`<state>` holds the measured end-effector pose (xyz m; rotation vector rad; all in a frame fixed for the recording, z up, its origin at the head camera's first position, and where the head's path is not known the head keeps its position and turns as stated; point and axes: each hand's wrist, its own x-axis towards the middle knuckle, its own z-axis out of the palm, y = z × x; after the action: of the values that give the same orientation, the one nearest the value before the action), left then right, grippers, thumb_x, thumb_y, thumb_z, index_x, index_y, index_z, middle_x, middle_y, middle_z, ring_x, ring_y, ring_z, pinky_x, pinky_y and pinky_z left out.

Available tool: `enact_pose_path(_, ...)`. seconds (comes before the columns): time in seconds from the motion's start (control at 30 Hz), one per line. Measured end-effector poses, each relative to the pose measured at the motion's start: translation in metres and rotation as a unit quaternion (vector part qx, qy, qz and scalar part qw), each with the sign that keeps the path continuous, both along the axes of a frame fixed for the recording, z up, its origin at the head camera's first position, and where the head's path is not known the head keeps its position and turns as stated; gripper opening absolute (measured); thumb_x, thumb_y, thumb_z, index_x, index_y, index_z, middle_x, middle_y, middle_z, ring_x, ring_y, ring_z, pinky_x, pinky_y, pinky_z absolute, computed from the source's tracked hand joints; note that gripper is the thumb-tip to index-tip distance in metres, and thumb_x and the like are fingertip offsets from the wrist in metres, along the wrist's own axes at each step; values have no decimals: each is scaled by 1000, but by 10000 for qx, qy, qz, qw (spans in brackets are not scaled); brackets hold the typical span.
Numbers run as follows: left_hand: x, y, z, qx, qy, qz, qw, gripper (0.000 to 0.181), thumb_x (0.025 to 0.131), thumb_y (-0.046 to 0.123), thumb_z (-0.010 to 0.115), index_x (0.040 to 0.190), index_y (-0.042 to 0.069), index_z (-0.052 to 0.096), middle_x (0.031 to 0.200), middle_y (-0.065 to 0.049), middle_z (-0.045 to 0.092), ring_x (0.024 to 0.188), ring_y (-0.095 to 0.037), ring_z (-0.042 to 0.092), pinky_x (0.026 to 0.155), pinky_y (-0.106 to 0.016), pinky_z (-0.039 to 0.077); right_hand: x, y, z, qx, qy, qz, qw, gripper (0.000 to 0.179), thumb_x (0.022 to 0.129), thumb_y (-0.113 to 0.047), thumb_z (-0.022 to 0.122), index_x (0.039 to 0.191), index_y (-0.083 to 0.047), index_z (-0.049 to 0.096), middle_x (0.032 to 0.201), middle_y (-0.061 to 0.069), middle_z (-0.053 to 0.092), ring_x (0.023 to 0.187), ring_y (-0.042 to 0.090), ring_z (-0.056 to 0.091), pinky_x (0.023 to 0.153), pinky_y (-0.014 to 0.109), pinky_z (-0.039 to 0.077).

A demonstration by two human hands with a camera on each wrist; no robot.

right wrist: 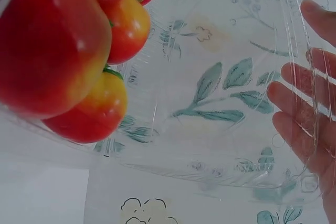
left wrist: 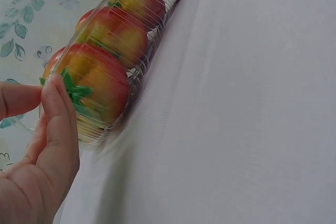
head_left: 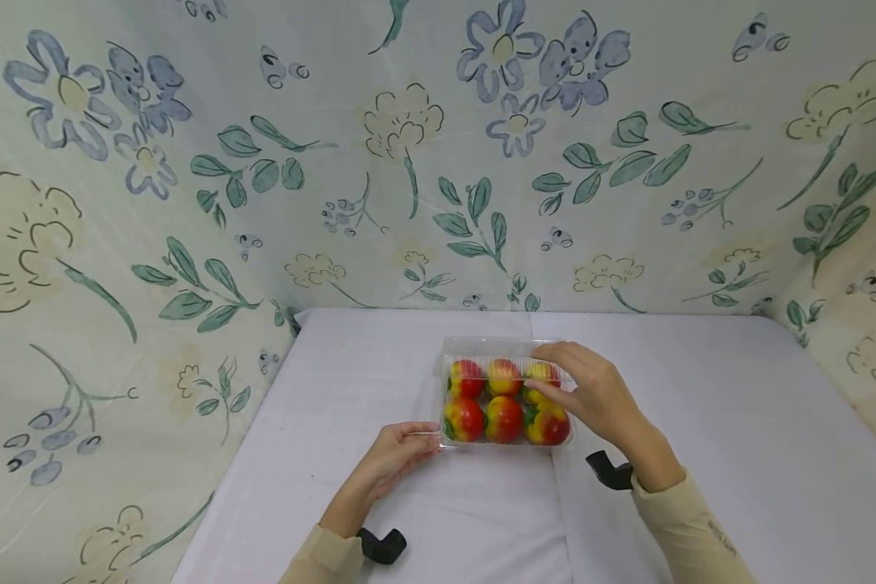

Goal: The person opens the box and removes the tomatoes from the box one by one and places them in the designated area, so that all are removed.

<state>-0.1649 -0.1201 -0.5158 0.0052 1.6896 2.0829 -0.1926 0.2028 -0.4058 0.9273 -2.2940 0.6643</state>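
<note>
Your clear box of fruit sits toward the table's far edge, left hand pinching its near left corner. Your right hand meets the raised lid, thumb spread from fingers.

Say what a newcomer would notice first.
Six red-yellow fruits come first, in two rows in a clear box on the white table. Next come the left hand at the box's near left corner and the right hand at its right side. A flowered backdrop rises behind.
</note>
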Motion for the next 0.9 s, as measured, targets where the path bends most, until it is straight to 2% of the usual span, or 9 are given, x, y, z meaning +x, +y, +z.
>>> enact_pose_path(0.13,0,-1,0,3,2,-9,10000,38,95,1,64,128,-16,55,108,-17,71,91,-15,69,93,-34,54,-2,5,4,-69,-146,-70,9998,49,86,-45,67,113,-4,70,112,8,71,106,26,66,88,40,56)
enact_pose_path(0.23,1,-1,1,26,0,-28,10000,39,95,2,64,129,-17,55,107,-16,71,91,-15,69,93,-34,54,-5,9,7,-231,-257,-83,9994,43,78,-25,84,113,-4,70,113,8,70,108,26,65,95,28,51)
enact_pose_path(0.3,0,-1,1,37,-4,-40,10000,40,95,2,64,129,-17,54,107,-15,71,91,-15,69,94,-34,54,-7,11,8,-377,-332,-93,9987,45,72,-11,89,113,-3,70,114,9,70,109,27,65,99,20,45)
enact_pose_path(0.37,0,-1,0,44,-18,-37,10000,40,95,2,64,129,-17,54,106,-14,72,90,-15,69,94,-34,54,-10,14,9,-536,-389,-108,9977,47,69,-3,90,112,-2,70,114,9,70,109,28,65,101,13,40)
enact_pose_path(0.47,-1,-1,-1,60,-34,-29,10000,39,95,1,64,129,-17,54,105,-14,72,90,-15,69,93,-33,54,-15,18,11,-756,-460,-213,9958,46,69,1,89,111,-3,71,113,9,70,109,30,64,101,9,36)
enact_pose_path(0.7,-1,-1,-1,58,-38,-4,10000,39,95,0,63,129,-17,54,105,-13,72,91,-15,69,91,-32,55,-25,27,8,-1242,-673,-346,9894,40,74,3,86,111,-4,72,119,11,68,116,33,60,103,11,35)
enact_pose_path(0.8,-1,-1,-1,77,-37,6,10000,39,95,0,63,129,-17,54,104,-12,72,91,-15,69,91,-31,55,-27,30,7,-1500,-851,-349,9844,39,76,4,84,112,-3,72,122,11,67,118,29,58,103,12,37)
enact_pose_path(0.9,-1,-1,-3,90,-48,15,9999,39,95,1,63,129,-17,54,105,-12,71,91,-16,69,91,-31,55,-30,32,6,-1794,-1006,-262,9783,39,77,9,81,113,-1,71,122,13,66,118,17,58,101,12,39)
